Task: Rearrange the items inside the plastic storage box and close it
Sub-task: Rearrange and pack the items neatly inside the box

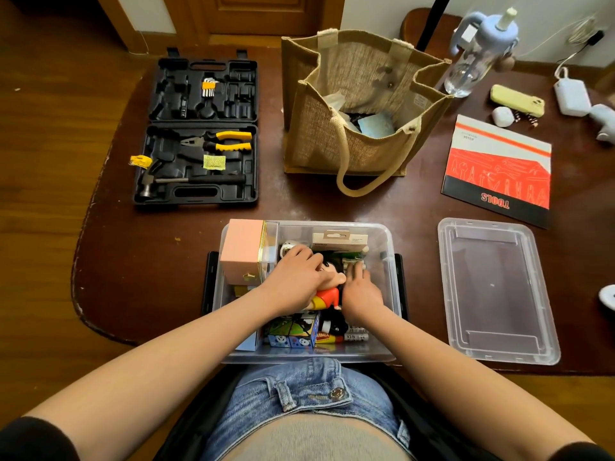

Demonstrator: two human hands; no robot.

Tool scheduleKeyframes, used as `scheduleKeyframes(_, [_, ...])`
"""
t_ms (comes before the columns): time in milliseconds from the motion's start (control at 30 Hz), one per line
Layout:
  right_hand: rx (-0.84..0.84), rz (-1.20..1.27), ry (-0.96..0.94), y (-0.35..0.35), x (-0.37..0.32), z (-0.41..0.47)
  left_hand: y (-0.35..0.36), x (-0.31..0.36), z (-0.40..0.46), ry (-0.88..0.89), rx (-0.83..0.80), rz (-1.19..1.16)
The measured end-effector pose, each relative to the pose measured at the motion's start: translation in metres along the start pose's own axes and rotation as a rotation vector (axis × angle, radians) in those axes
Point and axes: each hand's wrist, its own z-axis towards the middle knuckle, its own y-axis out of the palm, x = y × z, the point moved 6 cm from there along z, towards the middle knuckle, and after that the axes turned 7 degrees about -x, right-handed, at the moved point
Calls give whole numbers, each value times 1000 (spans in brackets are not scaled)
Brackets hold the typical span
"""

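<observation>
A clear plastic storage box (392,287) stands open at the table's near edge, full of small items. Both my hands are inside it. My left hand (296,277) lies over a cartoon boy figurine in a red shirt (327,299), fingers curled round its head. My right hand (361,289) touches the figurine's right side, its fingertips reaching toward a green packet. A pink box (241,252) stands upright in the far left corner, a white hang-tab carton (339,241) at the far wall, a panda-print cube (293,329) near me. The clear lid (496,291) lies flat to the right.
An open black tool case (199,131) with yellow pliers and a hammer sits at far left. A jute tote bag (359,104) stands behind the box. A red TOOLS booklet (499,168), water bottle (472,58), phone (517,99) and charger lie at far right.
</observation>
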Motion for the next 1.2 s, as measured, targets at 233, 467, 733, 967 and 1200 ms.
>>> scheduleKeyframes(233, [-2,-102,2,6,-2,0,-1,0,0,5,16,-13])
scheduleKeyframes(467, [-85,-219,-41,10,-3,-8,-1,1,0,13,19,-10])
scheduleKeyframes(733, [-233,-144,-195,1,-1,-45,1,0,1,24,28,-13])
scheduleKeyframes(967, [-475,-202,-298,19,-10,-53,1,2,1,50,16,-20])
scheduleKeyframes(1200, [-339,22,-189,4,-2,-45,6,4,-2,116,-85,13])
